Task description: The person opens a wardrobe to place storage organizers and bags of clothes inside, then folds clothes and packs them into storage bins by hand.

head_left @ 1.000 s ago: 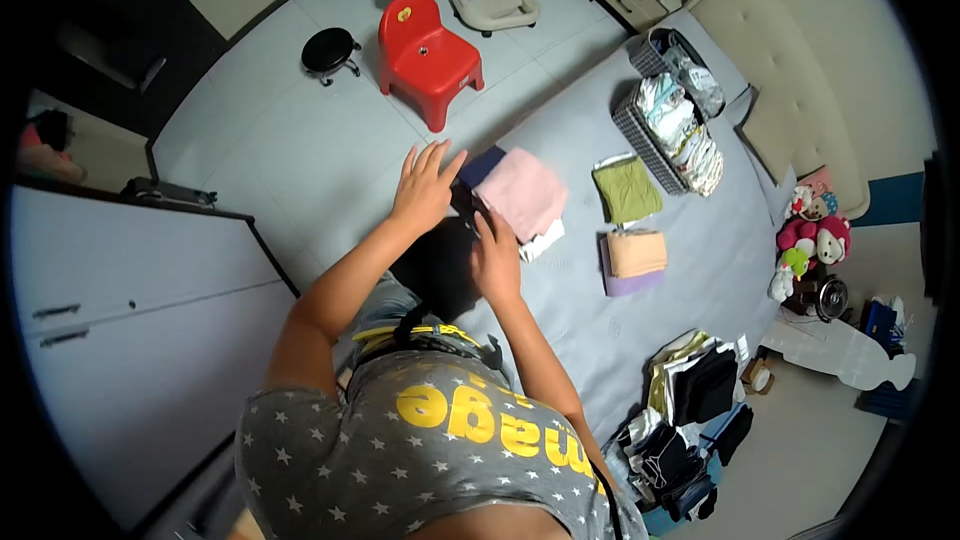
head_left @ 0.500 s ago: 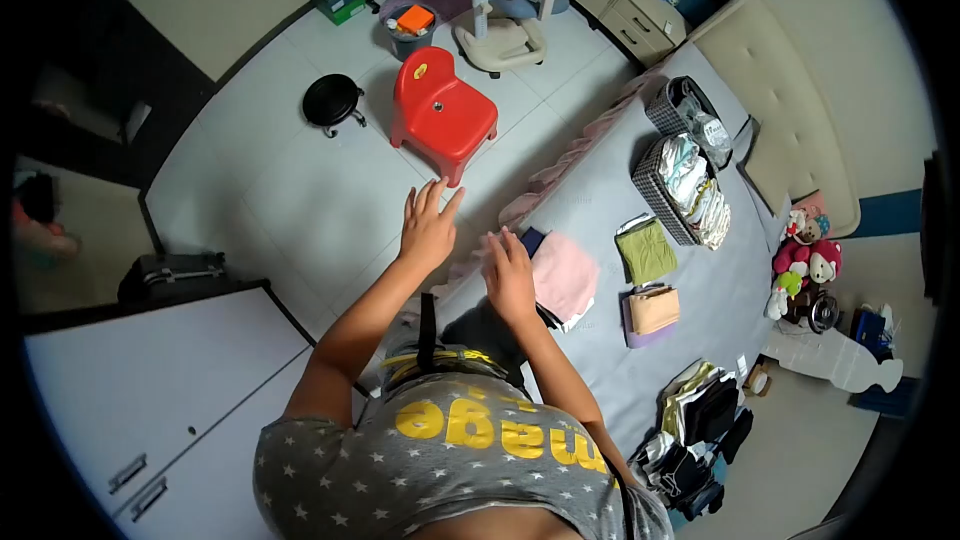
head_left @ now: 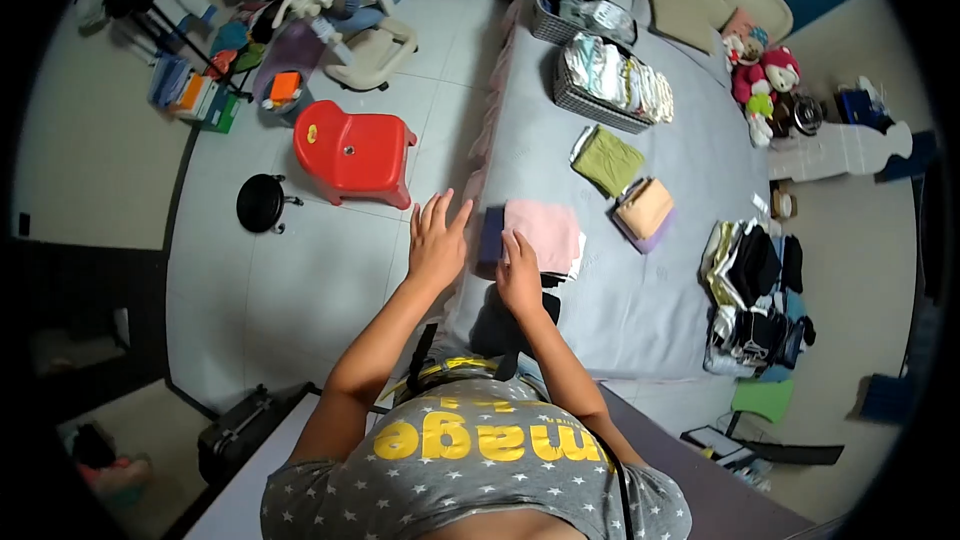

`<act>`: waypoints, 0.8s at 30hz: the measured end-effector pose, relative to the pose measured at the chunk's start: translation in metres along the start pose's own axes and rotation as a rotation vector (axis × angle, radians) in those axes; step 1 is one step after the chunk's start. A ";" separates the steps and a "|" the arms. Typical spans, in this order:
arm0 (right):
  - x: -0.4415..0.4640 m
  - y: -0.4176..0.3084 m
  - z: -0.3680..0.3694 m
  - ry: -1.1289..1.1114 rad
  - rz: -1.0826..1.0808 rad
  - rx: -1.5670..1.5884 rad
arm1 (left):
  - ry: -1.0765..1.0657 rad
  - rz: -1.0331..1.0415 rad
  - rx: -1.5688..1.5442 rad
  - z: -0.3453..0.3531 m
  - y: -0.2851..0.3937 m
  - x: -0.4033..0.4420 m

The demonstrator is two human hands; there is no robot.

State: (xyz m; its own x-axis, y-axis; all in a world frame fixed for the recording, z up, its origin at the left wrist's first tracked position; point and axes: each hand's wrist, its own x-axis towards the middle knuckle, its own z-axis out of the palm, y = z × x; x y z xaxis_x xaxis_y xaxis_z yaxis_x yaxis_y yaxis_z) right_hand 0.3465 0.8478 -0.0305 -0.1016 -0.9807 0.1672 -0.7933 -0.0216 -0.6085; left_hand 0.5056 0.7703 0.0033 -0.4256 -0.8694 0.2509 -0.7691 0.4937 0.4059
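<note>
Grey bed (head_left: 635, 315) filled centre-right. Your left hand (head_left: 437, 248) splayed, empty; your right hand (head_left: 520, 282) met pink cloth (head_left: 545, 230), grip unclear; careless dragging risked skewing its stack.

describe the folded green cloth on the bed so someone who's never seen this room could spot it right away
Start at the bed and find the checked basket heaped with light-coloured clothes. The green cloth lies between that basket and the peach cloth. Its olive colour and the white edge showing beneath it set it apart from the peach and pink cloths.
</note>
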 end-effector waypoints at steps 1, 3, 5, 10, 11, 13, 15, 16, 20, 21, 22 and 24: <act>-0.005 0.001 -0.004 0.031 0.028 -0.004 | 0.004 0.012 0.000 0.001 0.002 -0.002; -0.015 0.006 -0.007 0.094 0.078 -0.013 | -0.009 0.042 -0.002 0.000 0.003 -0.008; -0.028 0.013 -0.011 0.098 0.135 -0.048 | -0.040 0.059 -0.009 -0.001 0.005 -0.011; -0.046 0.012 -0.008 0.084 0.141 -0.094 | -0.045 0.080 0.025 -0.002 0.006 -0.026; -0.047 0.010 -0.003 0.094 0.113 -0.118 | -0.064 0.085 0.045 -0.003 0.005 -0.031; -0.041 0.003 0.006 0.099 0.074 -0.139 | -0.078 0.079 0.069 -0.003 0.001 -0.040; -0.042 -0.005 0.016 0.095 0.015 -0.153 | -0.122 0.068 0.058 -0.001 -0.004 -0.057; -0.044 -0.009 0.021 0.078 0.018 -0.151 | -0.133 0.054 0.055 0.000 -0.005 -0.067; -0.046 -0.018 0.045 0.120 -0.015 -0.167 | -0.153 0.053 0.028 0.002 -0.026 -0.091; -0.047 -0.020 0.051 0.126 -0.003 -0.163 | -0.153 0.058 0.018 0.005 -0.033 -0.097; -0.047 -0.024 0.058 0.139 0.012 -0.161 | -0.153 0.070 0.008 0.006 -0.042 -0.098; -0.053 -0.031 0.071 0.141 0.085 -0.187 | -0.211 0.089 -0.013 0.009 -0.061 -0.102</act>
State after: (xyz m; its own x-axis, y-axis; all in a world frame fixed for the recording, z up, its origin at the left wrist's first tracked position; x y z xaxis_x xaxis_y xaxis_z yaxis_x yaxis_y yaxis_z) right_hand 0.4188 0.8865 -0.0756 -0.2451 -0.9402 0.2365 -0.8743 0.1090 -0.4730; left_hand 0.5915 0.8292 -0.0548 -0.5830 -0.8067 0.0970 -0.7184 0.5676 0.4022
